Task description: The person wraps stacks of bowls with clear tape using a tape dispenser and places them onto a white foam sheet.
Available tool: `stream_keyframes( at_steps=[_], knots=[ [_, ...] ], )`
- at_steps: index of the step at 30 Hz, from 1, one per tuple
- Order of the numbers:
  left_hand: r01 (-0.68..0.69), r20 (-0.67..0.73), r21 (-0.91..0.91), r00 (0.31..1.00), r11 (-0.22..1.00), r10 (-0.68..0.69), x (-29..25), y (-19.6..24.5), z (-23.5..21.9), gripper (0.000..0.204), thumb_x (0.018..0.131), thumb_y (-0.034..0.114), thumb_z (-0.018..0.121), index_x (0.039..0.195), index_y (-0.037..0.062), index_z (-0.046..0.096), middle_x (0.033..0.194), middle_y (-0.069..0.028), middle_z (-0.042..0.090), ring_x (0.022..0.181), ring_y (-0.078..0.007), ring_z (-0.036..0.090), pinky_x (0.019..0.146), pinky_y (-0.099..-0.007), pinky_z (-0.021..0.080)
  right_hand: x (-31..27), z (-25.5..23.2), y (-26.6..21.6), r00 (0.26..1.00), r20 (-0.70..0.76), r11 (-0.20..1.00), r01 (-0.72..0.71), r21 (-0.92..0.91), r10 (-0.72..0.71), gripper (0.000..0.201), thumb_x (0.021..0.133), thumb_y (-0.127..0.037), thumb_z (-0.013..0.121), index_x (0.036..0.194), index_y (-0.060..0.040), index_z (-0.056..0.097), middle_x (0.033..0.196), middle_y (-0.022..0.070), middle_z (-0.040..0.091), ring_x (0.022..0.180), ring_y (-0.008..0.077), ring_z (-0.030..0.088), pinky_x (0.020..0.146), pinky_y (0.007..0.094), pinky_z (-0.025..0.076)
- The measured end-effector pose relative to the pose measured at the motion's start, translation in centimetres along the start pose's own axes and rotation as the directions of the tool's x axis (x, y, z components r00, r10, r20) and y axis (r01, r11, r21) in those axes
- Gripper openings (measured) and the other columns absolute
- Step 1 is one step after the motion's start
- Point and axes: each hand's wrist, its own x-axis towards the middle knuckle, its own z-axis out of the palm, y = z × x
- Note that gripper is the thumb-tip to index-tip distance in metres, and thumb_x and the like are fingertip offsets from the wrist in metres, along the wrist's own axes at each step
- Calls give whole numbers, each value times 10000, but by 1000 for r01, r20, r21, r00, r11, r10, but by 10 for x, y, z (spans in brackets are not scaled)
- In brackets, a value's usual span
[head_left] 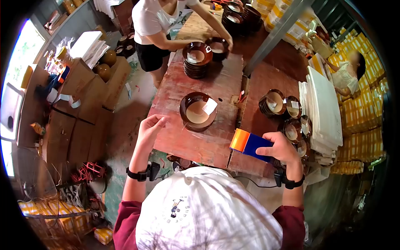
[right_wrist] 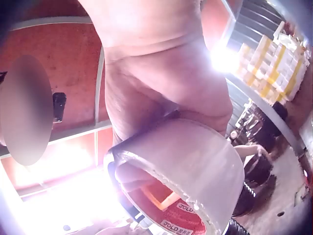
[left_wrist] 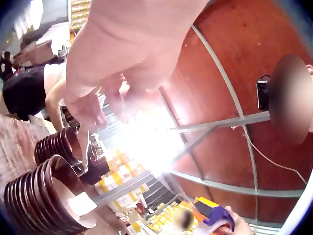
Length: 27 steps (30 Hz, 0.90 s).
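Note:
My right hand [head_left: 282,146] grips a blue and orange tape dispenser [head_left: 255,146] over the table's front edge. In the right wrist view its wide tape roll [right_wrist: 188,156] shows, with a red printed core. My left hand [head_left: 149,130] is raised at the table's left edge, thumb and fingertips brought together. From those fingertips hangs what looks like a thin strip of clear tape [left_wrist: 86,149] in the left wrist view. Between my hands, a stack of brown glazed bowls [head_left: 196,118] stands on the table, a white square piece [head_left: 209,106] in the top bowl.
Across the reddish table [head_left: 171,141], a person [head_left: 152,25] in a white top handles another bowl stack [head_left: 195,68]. More bowls [head_left: 274,102] lie at the right beside white foam sheets [head_left: 323,108]. A grey post [head_left: 271,39] rises beyond. Cardboard boxes [head_left: 68,137] line the left.

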Motion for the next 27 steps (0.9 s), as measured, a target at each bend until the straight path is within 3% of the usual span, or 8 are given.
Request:
stream_keyframes(
  at_steps=[4,10,16,20,27],
  knots=[
    [-3,48,-160,999,987,11,-3,-4,-2,129,957,146,705,972,25,662,856,-35,698,797,-101,649,732,-234,486,3,2,5,1000,7,998,4,59,-4,374,793,-310,865,830,-13,642,718,-32,609,642,46,563,563,243,469],
    [10,33,-76,999,997,-8,-13,2,0,111,922,57,720,1009,10,670,852,-14,693,800,-97,666,710,-241,496,-1,-3,15,999,22,997,-30,66,29,392,813,-348,850,851,0,675,743,-42,616,695,38,541,613,238,454],
    [-18,68,118,998,993,10,-21,11,-1,118,896,-2,715,1010,-4,683,861,-6,694,802,-88,671,715,-221,505,-4,-3,15,1000,11,996,-3,90,2,406,811,-362,850,841,2,672,728,-38,612,679,38,538,595,242,448],
    [-37,33,135,999,990,33,-22,11,-1,92,899,-1,696,992,-2,690,831,-2,691,789,-80,666,708,-215,508,2,-3,20,996,-8,997,83,1,-83,394,823,-352,844,836,3,673,729,-33,615,669,40,544,590,246,458],
    [-36,-62,200,997,979,49,-13,9,-3,76,918,28,663,975,-11,695,794,-12,696,728,-64,622,651,-218,467,10,2,8,1000,2,997,20,69,-20,417,823,-359,844,839,13,657,735,-26,616,684,39,556,603,251,480]
  ],
)
